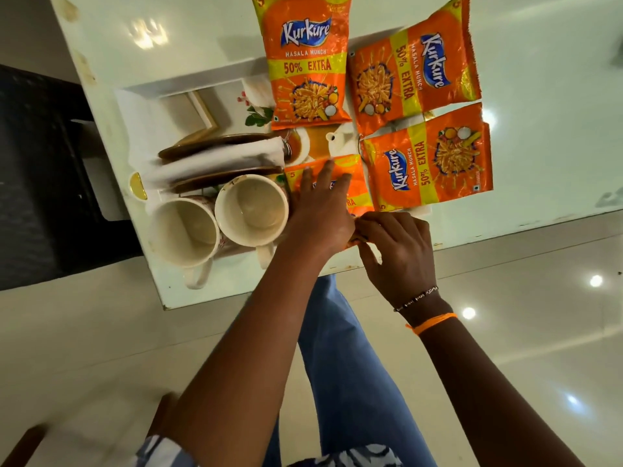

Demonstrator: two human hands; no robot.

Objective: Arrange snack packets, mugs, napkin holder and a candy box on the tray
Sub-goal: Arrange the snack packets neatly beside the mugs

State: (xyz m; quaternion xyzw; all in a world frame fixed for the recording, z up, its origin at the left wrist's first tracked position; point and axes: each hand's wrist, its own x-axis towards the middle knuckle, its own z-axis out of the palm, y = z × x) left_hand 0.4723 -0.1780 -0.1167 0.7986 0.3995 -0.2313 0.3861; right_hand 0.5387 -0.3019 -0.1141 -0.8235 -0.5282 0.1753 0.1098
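Note:
A white tray [188,84] with a printed picture lies on the table. On it lean three orange snack packets: one at the far middle [308,59], one at the far right [413,70], one at the near right [428,160]. A fourth orange packet [357,183] lies at the tray's near edge. My left hand [320,207] presses flat on it, and my right hand [396,246] pinches its near end. Two cream mugs [183,230] [251,208] stand at the near left. Behind them is a brown napkin holder [219,143] with white napkins [215,160].
The pale glossy table [539,129] ends just before my legs. A dark chair [37,163] stands at its left side. A small gold-lidded thing [138,186] sits by the tray's left rim. A white, gold-edged box [188,112] lies at the tray's far left.

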